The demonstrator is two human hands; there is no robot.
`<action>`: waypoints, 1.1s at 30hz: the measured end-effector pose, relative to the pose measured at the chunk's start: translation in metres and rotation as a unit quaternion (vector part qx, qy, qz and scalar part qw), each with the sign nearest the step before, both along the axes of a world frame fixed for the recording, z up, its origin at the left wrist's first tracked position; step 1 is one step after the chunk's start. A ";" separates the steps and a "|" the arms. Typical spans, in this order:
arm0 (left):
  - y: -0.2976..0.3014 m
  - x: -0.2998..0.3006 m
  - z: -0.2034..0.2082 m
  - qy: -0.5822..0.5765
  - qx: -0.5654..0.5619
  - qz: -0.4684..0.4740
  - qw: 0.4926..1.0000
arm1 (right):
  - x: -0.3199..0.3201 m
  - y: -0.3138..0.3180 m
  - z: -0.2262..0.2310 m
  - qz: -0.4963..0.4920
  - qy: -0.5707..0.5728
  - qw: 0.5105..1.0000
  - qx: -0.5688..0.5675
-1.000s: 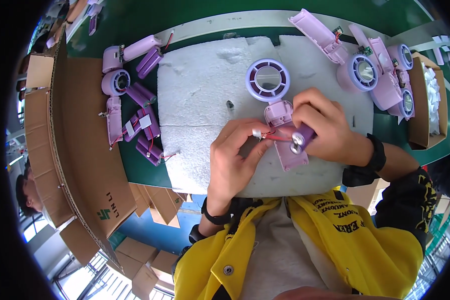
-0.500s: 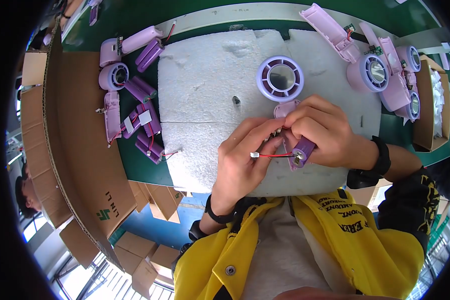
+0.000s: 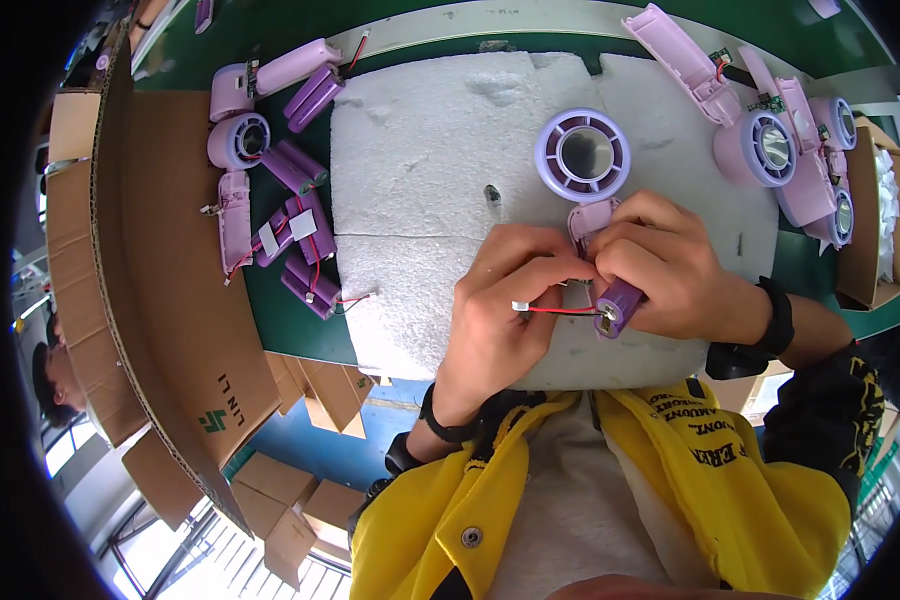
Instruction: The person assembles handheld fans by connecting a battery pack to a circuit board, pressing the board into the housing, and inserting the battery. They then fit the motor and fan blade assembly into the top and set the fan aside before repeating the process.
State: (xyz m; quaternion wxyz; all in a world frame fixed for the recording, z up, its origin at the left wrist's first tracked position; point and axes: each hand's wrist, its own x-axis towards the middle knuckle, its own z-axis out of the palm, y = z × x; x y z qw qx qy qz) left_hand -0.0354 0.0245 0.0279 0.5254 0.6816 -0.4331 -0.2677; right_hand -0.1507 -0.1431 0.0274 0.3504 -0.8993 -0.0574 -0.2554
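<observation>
A handheld fan with a lilac round grille point(image 3: 583, 155) lies on the white foam board, its opened pink handle shell point(image 3: 592, 217) pointing toward me. Over that handle, my right hand point(image 3: 670, 265) is closed round a purple cylindrical battery point(image 3: 620, 305), whose metal end faces me. Red and black wires run left from the battery to a small white connector point(image 3: 520, 306), just in front of my left fingers. My left hand point(image 3: 515, 300) is closed beside it, fingertips meeting the right ones at the handle. What the left fingertips pinch is hidden; a bit of metal shows between the hands.
The foam board point(image 3: 410, 170) covers the green table. Purple batteries point(image 3: 315, 235) with wires and fan parts point(image 3: 238, 140) lie at left, beside a large cardboard box point(image 3: 170, 280). More opened fans point(image 3: 755, 150) and a small carton point(image 3: 870, 220) with white contents stand at right.
The whole view has shifted slightly, moving the scene rightward. My left fingers have drawn in closer to the right hand, and the handle's near end below the battery no longer shows.
</observation>
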 end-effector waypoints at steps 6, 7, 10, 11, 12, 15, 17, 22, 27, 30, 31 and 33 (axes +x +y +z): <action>0.000 -0.001 -0.010 -0.109 -0.022 0.038 0.993 | -0.001 -0.001 0.000 0.009 0.011 1.000 -0.007; 0.000 -0.002 -0.008 -0.109 -0.022 0.038 0.993 | 0.000 -0.001 0.000 0.010 0.008 1.000 -0.011; -0.001 -0.004 0.001 -0.070 0.001 0.010 0.997 | 0.000 0.000 -0.001 0.010 0.002 1.000 -0.019; -0.002 -0.004 0.002 -0.071 0.001 0.010 0.997 | -0.001 0.000 -0.002 0.007 -0.001 1.000 -0.019; -0.004 -0.005 0.003 -0.081 -0.008 0.012 0.997 | -0.001 0.000 -0.002 0.005 -0.004 1.000 -0.020; -0.006 -0.006 0.004 -0.106 -0.027 0.017 0.994 | -0.002 0.000 -0.002 0.005 -0.002 1.000 -0.004; -0.001 -0.006 0.001 -0.053 -0.025 0.029 0.998 | -0.004 0.000 -0.001 0.009 0.014 0.999 0.029; -0.001 -0.001 0.000 -0.063 -0.027 0.018 0.997 | -0.008 0.000 -0.003 0.015 0.055 0.971 0.231; 0.003 0.002 -0.004 -0.037 -0.019 -0.013 0.999 | -0.004 -0.001 -0.005 -0.053 -0.025 0.967 0.249; 0.005 0.002 -0.007 0.041 -0.026 0.010 0.999 | -0.006 -0.008 0.001 -0.005 0.002 0.980 0.198; 0.005 0.002 -0.007 0.042 -0.026 0.010 0.999 | -0.007 -0.009 0.002 0.001 0.007 0.986 0.169; 0.004 0.003 -0.003 0.099 -0.044 0.010 0.994 | -0.009 -0.011 0.003 0.014 0.015 0.994 0.112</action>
